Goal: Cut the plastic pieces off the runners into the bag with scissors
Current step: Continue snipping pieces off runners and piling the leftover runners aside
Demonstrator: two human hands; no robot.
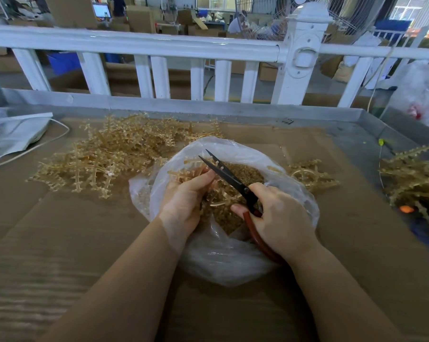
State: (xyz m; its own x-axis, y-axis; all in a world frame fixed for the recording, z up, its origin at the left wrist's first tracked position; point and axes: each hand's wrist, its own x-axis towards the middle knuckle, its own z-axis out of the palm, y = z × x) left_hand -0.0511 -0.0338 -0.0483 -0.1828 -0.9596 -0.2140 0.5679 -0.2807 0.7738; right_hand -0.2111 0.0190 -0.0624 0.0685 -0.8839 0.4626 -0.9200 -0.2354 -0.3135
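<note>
A clear plastic bag lies open on the cardboard-covered table, its inside filled with small amber plastic pieces. My left hand grips an amber runner over the bag's mouth. My right hand holds scissors by their red handles; the black blades are parted and point up-left, right beside my left fingertips. A big heap of amber runners lies left of the bag.
More runners lie just right of the bag and in a pile at the table's right edge. A white bag and cord sit at the far left. A white railing stands behind the table's metal rim.
</note>
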